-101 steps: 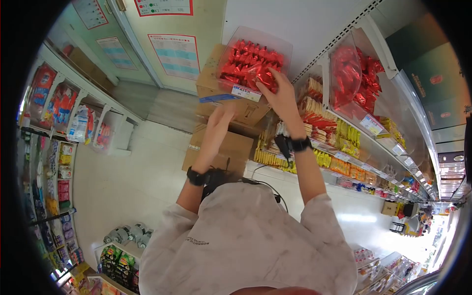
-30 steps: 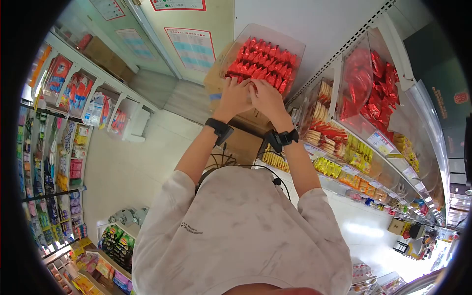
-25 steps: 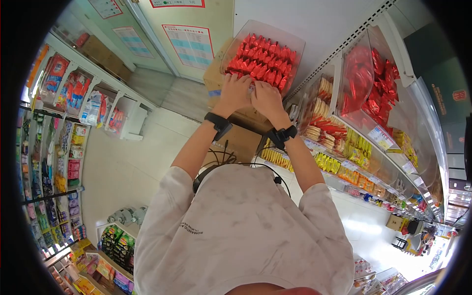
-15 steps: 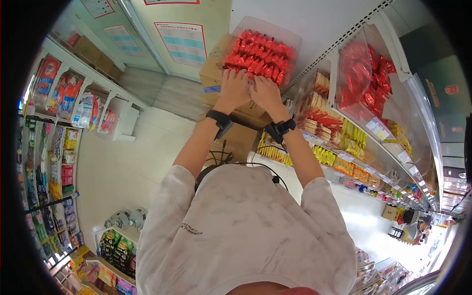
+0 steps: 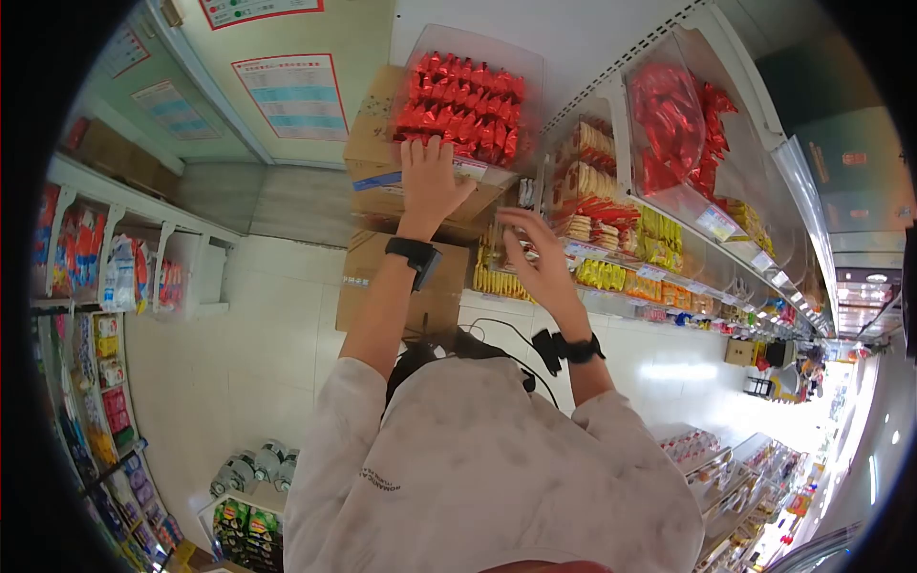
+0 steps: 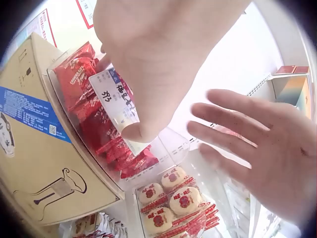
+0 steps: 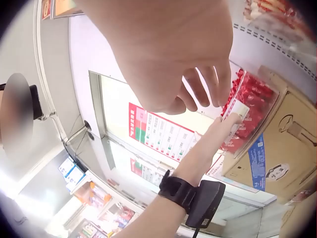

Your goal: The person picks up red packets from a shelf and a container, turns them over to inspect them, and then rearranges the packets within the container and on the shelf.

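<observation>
A clear plastic bin point(image 5: 532, 72) holds rows of red foil packets point(image 5: 468, 100). My left hand point(image 5: 435, 186) reaches to the bin's front rim, its fingers straight and laid over the edge at the front row. In the left wrist view, the thumb lies at the white price tag point(image 6: 111, 101) on the front wall, and the palm hides part of that tag. Lower and to the right, away from the bin, my right hand point(image 5: 544, 253) hangs in the air. Its fingers are loosely bent, with nothing in them.
The bin sits on a cardboard box point(image 5: 368, 143), with another box point(image 5: 368, 277) lower down. Shelves on the right carry wrapped rice crackers point(image 5: 587, 186), yellow packets point(image 5: 659, 239) and a second bin of red packets point(image 5: 669, 115). A dark cable point(image 5: 506, 334) hangs near the waist.
At first my right hand was on a red packet in the bin; later both hands met at its front edge. My right hand has since drawn away, while the left stays there. The packets now lie in neater rows.
</observation>
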A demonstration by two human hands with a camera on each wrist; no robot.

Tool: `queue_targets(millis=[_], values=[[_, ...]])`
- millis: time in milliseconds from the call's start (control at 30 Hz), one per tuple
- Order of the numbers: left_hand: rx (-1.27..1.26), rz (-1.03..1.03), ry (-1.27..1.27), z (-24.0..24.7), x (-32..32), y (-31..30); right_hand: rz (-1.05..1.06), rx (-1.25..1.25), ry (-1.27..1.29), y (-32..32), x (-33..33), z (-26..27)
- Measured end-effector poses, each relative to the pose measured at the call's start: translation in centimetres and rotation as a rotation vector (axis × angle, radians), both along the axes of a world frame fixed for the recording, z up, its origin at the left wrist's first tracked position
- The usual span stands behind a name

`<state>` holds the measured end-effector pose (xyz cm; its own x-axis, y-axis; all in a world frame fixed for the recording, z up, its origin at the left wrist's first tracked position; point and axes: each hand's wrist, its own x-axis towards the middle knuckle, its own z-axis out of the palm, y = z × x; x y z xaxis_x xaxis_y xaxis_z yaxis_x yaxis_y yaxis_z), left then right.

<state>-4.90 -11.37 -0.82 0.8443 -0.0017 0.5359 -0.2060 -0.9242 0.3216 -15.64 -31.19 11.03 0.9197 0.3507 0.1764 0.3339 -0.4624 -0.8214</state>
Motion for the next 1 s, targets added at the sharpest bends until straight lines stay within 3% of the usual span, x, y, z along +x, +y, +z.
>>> queue_targets(millis=[267, 367, 500, 533, 700, 767, 867, 1000], values=[[0.069, -0.033, -0.086, -0.4, 0.1, 0.1, -0.248, 0.130, -0.088, -5.9, -5.0, 2.3], [0.044, -0.030, 0.074, -0.3, 0.8, 0.2, -0.271, 0.157, -0.144, -7.5, -5.3, 3.2], [0.122, 0.016, 0.236, -0.6, 2.1, -0.7, -0.299, 0.175, -0.297, -10.3, -5.3, 6.8], [0.142, 0.014, 0.300, -0.3, 2.4, -0.6, -0.301, 0.111, -0.441, -11.6, -4.9, 7.8], [0.015, -0.054, 0.181, 0.5, 1.7, 0.5, -0.495, 0.160, -0.605, -18.6, -3.4, 11.6], [-0.173, -0.165, 0.189, 4.5, 0.0, -0.5, -0.532, 0.138, -0.706, -21.4, -1.6, 12.4], [-0.418, -0.285, 0.250, 12.0, -4.0, -3.6, -0.497, 0.128, -0.578, -23.3, 0.8, 15.6], [-0.615, -0.407, 0.310, 19.4, -8.5, -8.5, -0.309, -0.164, -0.294, -26.6, 8.0, 16.4]])
